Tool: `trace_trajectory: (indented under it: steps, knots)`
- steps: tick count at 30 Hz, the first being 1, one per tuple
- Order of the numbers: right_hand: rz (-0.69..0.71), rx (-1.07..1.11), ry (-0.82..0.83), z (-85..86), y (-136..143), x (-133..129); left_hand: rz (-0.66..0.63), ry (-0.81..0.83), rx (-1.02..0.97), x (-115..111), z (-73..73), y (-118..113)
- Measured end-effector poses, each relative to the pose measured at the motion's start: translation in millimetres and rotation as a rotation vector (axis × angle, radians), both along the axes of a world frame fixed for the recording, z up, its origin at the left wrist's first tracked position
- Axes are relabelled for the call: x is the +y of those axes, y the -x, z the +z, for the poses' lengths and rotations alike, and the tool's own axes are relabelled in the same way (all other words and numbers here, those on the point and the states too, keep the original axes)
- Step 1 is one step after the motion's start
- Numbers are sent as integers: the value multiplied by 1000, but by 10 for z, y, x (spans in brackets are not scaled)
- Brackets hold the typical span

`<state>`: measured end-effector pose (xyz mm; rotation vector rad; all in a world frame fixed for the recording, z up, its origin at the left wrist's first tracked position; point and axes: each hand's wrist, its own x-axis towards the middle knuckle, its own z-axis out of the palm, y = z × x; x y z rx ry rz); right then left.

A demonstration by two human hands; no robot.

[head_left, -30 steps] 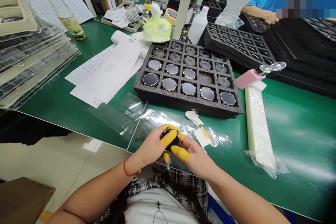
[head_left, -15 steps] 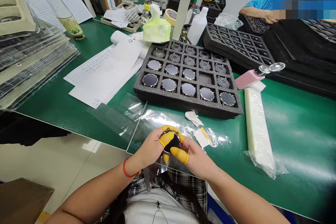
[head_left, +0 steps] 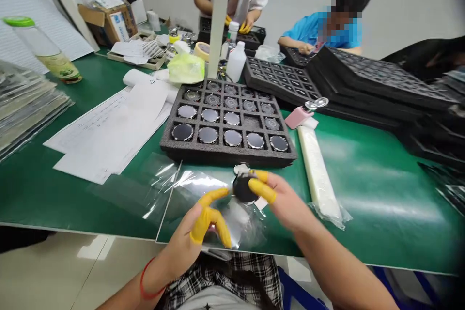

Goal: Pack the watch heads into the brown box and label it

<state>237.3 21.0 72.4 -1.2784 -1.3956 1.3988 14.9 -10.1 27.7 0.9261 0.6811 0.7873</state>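
Between thumb and fingers, my right hand (head_left: 278,196) grips a round black watch head (head_left: 242,188) by its right side, above the near part of the table. My left hand (head_left: 201,223) is just left of it, fingers apart and holding nothing; yellow finger cots cover fingertips on both hands. Beyond the hands sits a black foam tray (head_left: 228,155) with round watch heads in its compartments, such as a shiny one (head_left: 232,137) in the front row. One compartment (head_left: 251,122) in the second row has no watch head in it. Clear plastic film (head_left: 196,184) lies under the hands.
A long white wrapped pack (head_left: 319,174) and a pink bottle (head_left: 298,117) stand to the right. Papers (head_left: 105,131), stacked plastic trays (head_left: 29,106) and a glass bottle (head_left: 54,55) occupy the left. Two people work behind more foam trays (head_left: 283,77).
My left hand has let go of the watch head and opened, moving left. My right hand keeps hold of it, now slightly higher. The view has shifted right.
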Motion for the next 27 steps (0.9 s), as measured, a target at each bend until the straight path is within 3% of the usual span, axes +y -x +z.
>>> trace_trajectory:
  steps: [3,5,8,11,14,18,20,23,25,27]
  knots:
    - [-351,-215,-243,174,-458,498,-1,-19,-145,-107,48,148]
    - [-489,-352,-360,199,-711,933,19,-4,-194,-168,74,231]
    - [-476,-512,-311,118,-859,1526,54,51,-173,-207,75,302]
    - [-270,-725,-191,33,-796,1826,33,128,-128,-181,18,346]
    - [-109,-959,-200,22,-708,1853,39,173,-102,-145,-85,399]
    - [-63,-1326,-282,46,-690,1766,-11,179,-128,-117,-228,428]
    - [-92,-1420,-385,41,-756,1736,-68,169,-155,-113,-229,400]
    - [-282,-1467,-467,-10,-953,1699,-23,179,-167,-133,-73,321]
    - [-357,-1526,-386,-80,-1103,1679,53,232,-159,-160,87,268]
    - [-347,-1547,-300,-162,-1226,1673,78,291,-151,-189,203,230]
